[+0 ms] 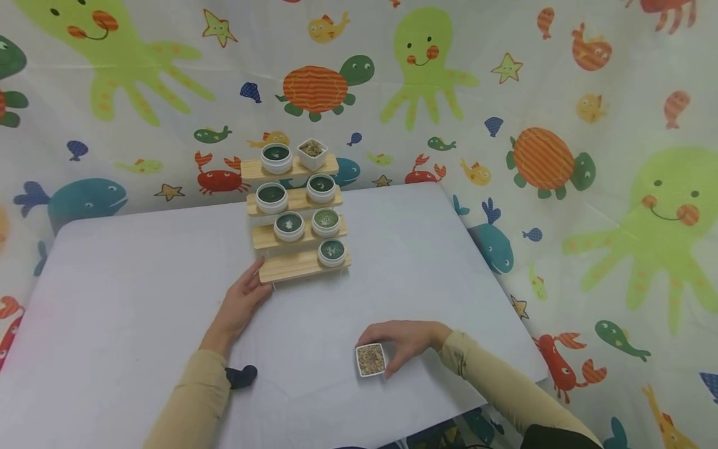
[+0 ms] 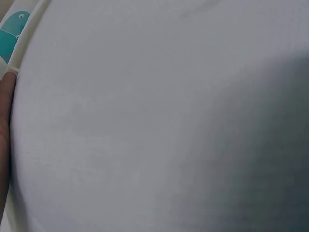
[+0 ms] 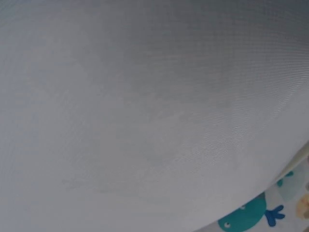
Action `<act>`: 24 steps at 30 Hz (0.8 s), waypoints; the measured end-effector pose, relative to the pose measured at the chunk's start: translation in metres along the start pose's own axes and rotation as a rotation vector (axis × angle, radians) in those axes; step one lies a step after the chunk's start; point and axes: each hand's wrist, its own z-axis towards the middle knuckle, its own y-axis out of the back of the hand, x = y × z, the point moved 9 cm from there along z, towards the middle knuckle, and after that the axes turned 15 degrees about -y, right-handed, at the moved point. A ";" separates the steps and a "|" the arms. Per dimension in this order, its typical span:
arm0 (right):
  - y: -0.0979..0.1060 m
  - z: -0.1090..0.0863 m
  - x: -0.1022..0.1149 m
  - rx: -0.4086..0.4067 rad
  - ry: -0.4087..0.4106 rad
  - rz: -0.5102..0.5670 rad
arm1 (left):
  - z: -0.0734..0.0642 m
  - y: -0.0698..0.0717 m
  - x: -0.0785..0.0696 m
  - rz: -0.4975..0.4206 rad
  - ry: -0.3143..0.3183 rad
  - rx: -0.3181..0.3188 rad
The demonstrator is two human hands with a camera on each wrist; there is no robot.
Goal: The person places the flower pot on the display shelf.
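Note:
A tiered wooden stand (image 1: 297, 265) with several steps stands at the back of the white table. My left hand (image 1: 241, 305) holds the left end of its lowest step, thumb at the edge. In the left wrist view only a strip of that hand (image 2: 5, 116) shows at the left border. Near the table's front, my right hand (image 1: 406, 342) grips a small square white bowl (image 1: 371, 360) filled with beige grainy bits, thumb and fingers on opposite sides. The right wrist view shows neither that hand nor the bowl.
Round white pots (image 1: 288, 226) with dark green tops stand on the steps, one at the right of the lowest. A second square bowl (image 1: 312, 154) sits on the top step. A patterned sea-animal curtain (image 1: 348, 56) hangs behind the table (image 1: 140, 299).

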 end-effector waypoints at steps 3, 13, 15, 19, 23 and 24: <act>0.005 0.004 0.007 -0.023 0.030 -0.005 | -0.001 0.000 -0.004 0.044 0.030 -0.010; 0.033 0.027 0.023 -0.078 0.035 0.128 | -0.001 0.007 0.005 0.107 0.030 0.006; 0.039 0.032 0.029 -0.071 0.062 0.170 | -0.001 0.006 0.004 0.103 0.023 0.007; 0.052 0.040 0.037 -0.059 0.081 0.225 | -0.001 0.005 0.002 0.084 0.010 0.009; 0.065 0.048 0.038 -0.093 0.060 0.249 | -0.001 0.005 0.002 0.072 0.004 0.006; 0.068 0.050 0.038 -0.111 0.059 0.243 | 0.000 0.005 0.001 0.072 0.003 0.007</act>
